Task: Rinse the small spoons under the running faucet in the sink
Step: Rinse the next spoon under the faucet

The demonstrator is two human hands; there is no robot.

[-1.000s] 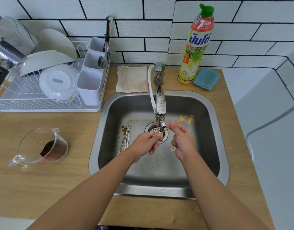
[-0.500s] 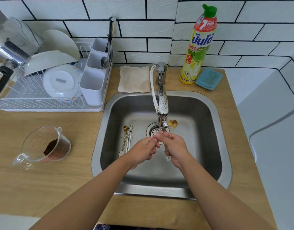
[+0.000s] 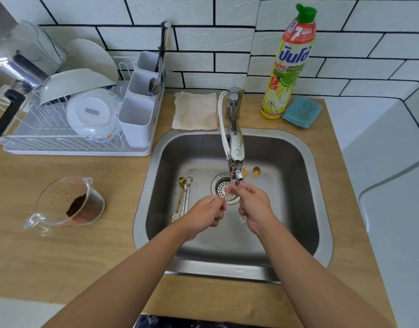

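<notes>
Right hand [image 3: 253, 204] pinches two gold spoons [image 3: 256, 171] with bowls just past the faucet [image 3: 235, 147], left hand [image 3: 207, 213] curled on their handles; judgement: draw bowls back under the stream, rotate, then take the spoons lying on the sink floor [image 3: 183, 192].

White brick-tiled wall [image 3: 203, 41] with dark grout behind a wooden countertop [image 3: 61, 256].

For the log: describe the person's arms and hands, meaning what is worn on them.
Both forearms are bare as far as the frame shows, with no sleeves in view. The left hand and right hand wear no gloves. No watch, bracelet or ring shows. Fingers are partly hidden, so a small ring cannot be ruled out.
</notes>
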